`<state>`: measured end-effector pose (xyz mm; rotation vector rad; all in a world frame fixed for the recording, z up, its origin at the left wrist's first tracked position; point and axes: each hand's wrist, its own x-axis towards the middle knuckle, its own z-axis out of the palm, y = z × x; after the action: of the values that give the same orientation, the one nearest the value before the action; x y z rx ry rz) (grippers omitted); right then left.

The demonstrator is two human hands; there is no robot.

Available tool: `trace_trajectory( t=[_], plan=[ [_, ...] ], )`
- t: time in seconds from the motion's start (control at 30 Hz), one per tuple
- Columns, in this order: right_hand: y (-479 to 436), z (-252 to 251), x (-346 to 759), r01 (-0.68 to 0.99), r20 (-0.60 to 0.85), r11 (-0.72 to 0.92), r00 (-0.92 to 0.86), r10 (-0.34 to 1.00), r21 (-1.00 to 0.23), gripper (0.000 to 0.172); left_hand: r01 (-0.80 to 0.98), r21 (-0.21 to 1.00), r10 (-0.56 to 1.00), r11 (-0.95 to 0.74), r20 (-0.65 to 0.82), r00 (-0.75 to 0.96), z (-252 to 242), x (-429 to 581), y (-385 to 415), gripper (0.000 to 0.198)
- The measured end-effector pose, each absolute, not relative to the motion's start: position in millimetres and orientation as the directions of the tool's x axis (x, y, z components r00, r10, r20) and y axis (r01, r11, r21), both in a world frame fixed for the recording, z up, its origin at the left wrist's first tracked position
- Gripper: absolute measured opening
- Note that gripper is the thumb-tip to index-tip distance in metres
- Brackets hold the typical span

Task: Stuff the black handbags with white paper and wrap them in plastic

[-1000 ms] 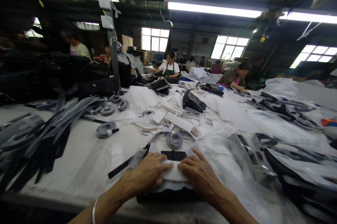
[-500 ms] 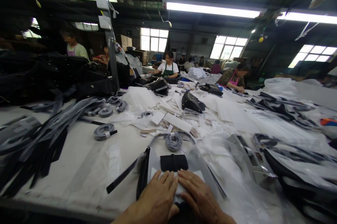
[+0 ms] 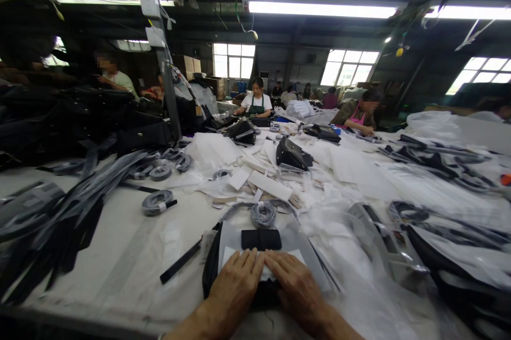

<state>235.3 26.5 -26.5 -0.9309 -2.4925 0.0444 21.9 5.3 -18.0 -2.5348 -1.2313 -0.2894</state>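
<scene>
Laying left hand [image 3: 235,281] and right hand [image 3: 295,279] side by side, fingertips nearly meeting, on white sheet [image 3: 298,259] over front of black handbag [image 3: 213,265]. Fingers stretched out, not clenched; thumbs hidden, so cannot tell if pinching anything underneath. Handbag directly under both hands, on pale tabletop [image 3: 123,271]; cannot see inside. Smooth black sides, softly curved; grey, thin, flexible-looking wrap [image 3: 293,232] spread on front. Just beyond fingertips: small black rectangular flap [image 3: 260,239], with narrow band across middle. Farther out: arched handle [image 3: 235,207] in greyish wrapping, round coiled strap [image 3: 262,215] near its top.

Left of left hand: flat black strip [image 3: 179,263], straight, narrow. Farther left: second coil [image 3: 157,202] with white band around it, then long bundle of straps [image 3: 88,196] in clear, shiny plastic sleeves, black ends sticking out.

Right of right hand: crumpled translucent film [image 3: 343,260], then grey hard-shelled object [image 3: 379,239], identity unclear. Well beyond both hands: loose heap of white cards [image 3: 271,185], stiff, rectangular, overlapping; behind it, black bag [image 3: 291,152], leather-like, with small shiny studs, contents not visible.
</scene>
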Motion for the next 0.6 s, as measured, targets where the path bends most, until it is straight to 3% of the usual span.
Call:
trace_trajectory(
  t=[0.1, 0.2, 0.37, 0.6],
  plan=[
    [37.7, -35.0, 226.8, 0.622, 0.561, 0.775, -0.606, 0.564, -0.107, 0.072, 0.763, -0.276, 0.611, -0.585, 0.468, 0.638, -30.3, 13.2, 15.7, 0.042],
    [41.8, -32.7, 226.8, 0.613, 0.529, 0.781, -0.626, 0.573, -0.120, 0.070, 0.779, -0.331, 0.520, -0.532, 0.599, 0.609, -41.5, 3.4, 14.4, 0.046],
    [38.2, -24.3, 235.9, 0.591, 0.326, 0.782, -0.712, 0.622, -0.199, 0.071, 0.731, -0.377, 0.529, -0.570, 0.512, 0.677, -43.5, -4.8, 5.0, 0.059],
    [20.0, -6.7, 226.7, 0.663, 0.299, 0.697, -0.630, 0.717, -0.273, 0.053, 0.696, -0.255, 0.535, -0.672, 0.483, 0.693, -42.2, 12.3, 26.1, 0.047]
  ],
)
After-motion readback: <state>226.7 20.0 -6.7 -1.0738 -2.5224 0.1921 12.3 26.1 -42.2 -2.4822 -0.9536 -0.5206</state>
